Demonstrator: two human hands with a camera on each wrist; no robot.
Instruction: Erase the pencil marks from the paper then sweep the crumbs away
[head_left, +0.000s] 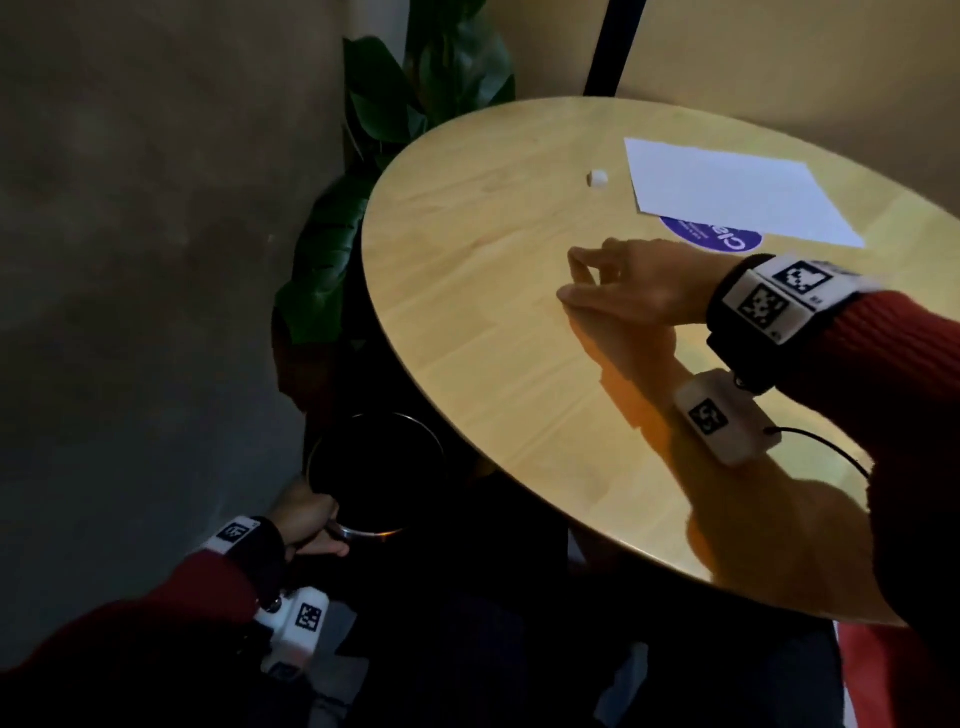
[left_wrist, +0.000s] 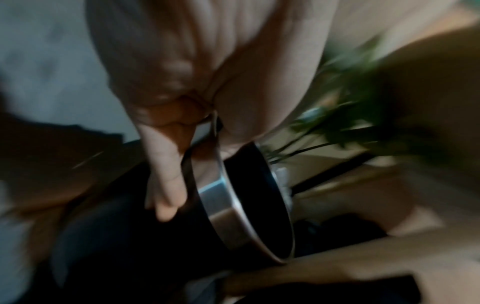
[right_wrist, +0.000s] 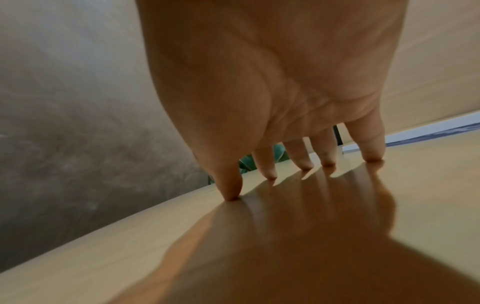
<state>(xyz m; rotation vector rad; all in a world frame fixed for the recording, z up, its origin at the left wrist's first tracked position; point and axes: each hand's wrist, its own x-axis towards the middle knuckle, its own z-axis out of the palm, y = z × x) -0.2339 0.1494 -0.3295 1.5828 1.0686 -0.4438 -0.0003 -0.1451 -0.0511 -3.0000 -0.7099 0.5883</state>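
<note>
The paper (head_left: 737, 189) is a plain white sheet lying flat at the far right of the round wooden table (head_left: 493, 332). No pencil marks show on it from the head view, though at this range faint ones could not be told. Its near edge covers part of a purple round sticker (head_left: 711, 238) with white lettering. Just left of the sheet, apart from it, sits a small white eraser (head_left: 597, 178). Crumbs are too small to make out.

The right hand (head_left: 631, 288) is near the middle of the table, short of the paper, and holds nothing. The right wrist view shows its fingertips (right_wrist: 270, 174) spread and pointing down at the wood, touching it or nearly so, with the thumb tip on the surface.

The left hand (head_left: 306, 519) is below the table's left edge, its fingers curled over the metal rim of a dark bin (head_left: 376, 467). The blurred left wrist view shows the thumb and fingers (left_wrist: 166, 181) pinching that rim (left_wrist: 221, 197).

A leafy plant (head_left: 415, 88) stands behind the table against the wall.
</note>
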